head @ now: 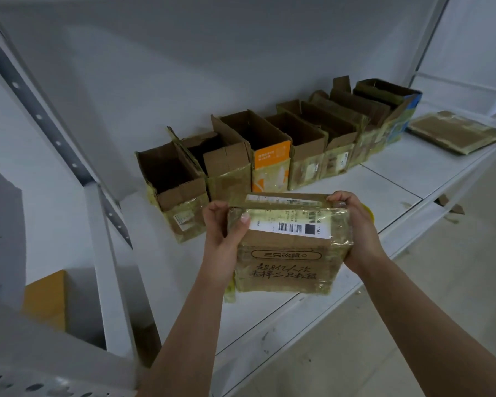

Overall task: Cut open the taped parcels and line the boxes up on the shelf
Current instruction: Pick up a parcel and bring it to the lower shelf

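A taped cardboard parcel (288, 253) with a white barcode label and black handwriting is held above the front of the white shelf (384, 179). My left hand (222, 239) grips its left side, thumb on the label's corner. My right hand (355, 227) grips its right side, fingers curled over the top flap, which is slightly lifted. Behind it, several opened boxes (269, 156) stand in a row along the shelf's back, flaps up. A yellow object (368, 214) peeks out behind my right hand; what it is I cannot tell.
A flattened taped parcel (458, 131) lies at the shelf's far right. A white shelf upright with a perforated grey brace (40, 110) rises on the left. An orange-yellow box (48, 299) sits below left. Cardboard scraps (450, 207) lie on the floor.
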Available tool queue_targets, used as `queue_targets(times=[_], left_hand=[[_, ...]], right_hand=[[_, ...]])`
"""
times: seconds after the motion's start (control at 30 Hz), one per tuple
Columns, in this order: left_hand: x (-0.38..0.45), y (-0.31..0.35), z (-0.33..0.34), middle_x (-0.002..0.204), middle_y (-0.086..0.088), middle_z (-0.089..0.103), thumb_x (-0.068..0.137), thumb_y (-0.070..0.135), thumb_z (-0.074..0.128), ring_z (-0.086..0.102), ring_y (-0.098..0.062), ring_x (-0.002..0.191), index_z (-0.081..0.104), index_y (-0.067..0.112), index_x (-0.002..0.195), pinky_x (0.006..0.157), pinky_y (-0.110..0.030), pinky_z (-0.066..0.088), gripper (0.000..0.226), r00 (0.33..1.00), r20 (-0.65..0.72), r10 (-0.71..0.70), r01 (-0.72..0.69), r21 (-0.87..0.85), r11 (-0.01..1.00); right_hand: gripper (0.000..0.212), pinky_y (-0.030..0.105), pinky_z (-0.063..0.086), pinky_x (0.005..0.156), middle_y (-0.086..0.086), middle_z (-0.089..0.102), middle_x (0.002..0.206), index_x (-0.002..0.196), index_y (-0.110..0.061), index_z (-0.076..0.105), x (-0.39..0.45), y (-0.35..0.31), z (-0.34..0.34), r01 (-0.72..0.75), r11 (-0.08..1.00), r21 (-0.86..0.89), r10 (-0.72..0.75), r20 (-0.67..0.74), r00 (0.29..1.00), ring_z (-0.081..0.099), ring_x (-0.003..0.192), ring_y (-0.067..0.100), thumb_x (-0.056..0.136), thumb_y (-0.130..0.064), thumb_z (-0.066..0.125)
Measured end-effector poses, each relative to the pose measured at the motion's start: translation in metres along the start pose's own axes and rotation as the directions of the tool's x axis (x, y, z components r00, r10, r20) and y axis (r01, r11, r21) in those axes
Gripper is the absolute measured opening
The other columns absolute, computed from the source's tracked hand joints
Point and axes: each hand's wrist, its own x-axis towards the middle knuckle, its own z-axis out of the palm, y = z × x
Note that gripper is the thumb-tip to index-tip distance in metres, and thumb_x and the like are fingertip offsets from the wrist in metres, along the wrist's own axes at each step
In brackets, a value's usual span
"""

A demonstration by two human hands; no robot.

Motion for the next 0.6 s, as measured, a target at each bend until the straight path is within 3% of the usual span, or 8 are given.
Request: queue_targets(times=[0.1,0.2,0.3,0.47,0.53,0.6], left_hand=[[0.001,0.003,0.003,0.12,-0.005,0.056,0.077,0.032,0.072,0.056,-0.03,0.112,0.04,0.034,0.104,0.092,-0.049,0.052,0.041,1.0,-0.005,-0.006,0.006,-0.047,0.999],[0.0,0.006,0.003,0.121,-0.006,0.056,0.075,0.028,0.07,0.056,-0.03,0.111,0.042,0.035,0.101,0.092,-0.05,0.051,0.039,1.0,-0.01,-0.01,0.01,-0.065,0.998],[-0.001,0.008,0.004,0.123,-0.008,0.054,0.077,0.026,0.069,0.053,-0.037,0.117,0.043,0.036,0.1,0.099,-0.059,0.046,0.037,0.999,-0.03,-0.041,0.041,-0.016,0.999],[-0.01,0.022,0.007,0.128,-0.009,0.052,0.075,0.047,0.069,0.054,-0.03,0.122,0.041,0.027,0.112,0.092,-0.042,0.054,0.051,0.993,-0.107,0.05,-0.032,0.166,0.986],[-0.006,0.034,0.013,0.13,-0.009,0.049,0.079,0.054,0.06,0.053,-0.031,0.121,0.04,0.029,0.119,0.095,-0.05,0.051,0.051,0.984,-0.126,0.126,-0.071,0.37,0.926],[0.004,0.047,0.026,0.14,-0.002,0.044,0.087,0.055,0.051,0.041,-0.031,0.134,0.035,0.037,0.127,0.107,-0.059,0.038,0.047,0.982,-0.056,0.178,-0.088,0.704,0.705]], right_hand=[[0.025,0.029,0.057,0.059,0.006,0.068,0.087,0.083,-0.019,0.06,-0.002,0.001,-0.002,-0.002,0.999,0.042,0.001,0.016,1.0,0.068,0.077,0.025,0.095,-0.008,0.041],[0.024,0.033,0.058,0.064,0.005,0.073,0.095,0.086,-0.022,0.065,-0.006,0.003,-0.002,-0.006,0.997,0.076,0.0,0.079,0.997,0.071,0.084,0.026,0.099,-0.029,0.046],[0.015,0.028,0.056,0.058,-0.003,0.072,0.088,0.09,-0.023,0.062,-0.007,0.005,-0.004,0.02,1.0,0.024,-0.021,0.058,0.998,0.071,0.076,0.019,0.096,-0.013,0.052],[0.022,0.024,0.054,0.056,-0.008,0.07,0.082,0.088,-0.02,0.057,-0.005,0.002,-0.009,0.039,0.999,0.012,-0.04,0.06,0.997,0.069,0.071,0.014,0.094,-0.001,0.048],[0.022,0.023,0.053,0.055,-0.009,0.07,0.081,0.088,-0.021,0.057,-0.006,0.001,-0.009,0.036,0.999,0.014,-0.037,0.075,0.997,0.068,0.069,0.012,0.095,-0.002,0.049],[0.022,0.022,0.052,0.053,-0.008,0.068,0.078,0.087,-0.022,0.057,-0.006,0.001,-0.007,0.027,1.0,0.003,-0.027,0.079,0.996,0.066,0.067,0.012,0.095,-0.003,0.048]])
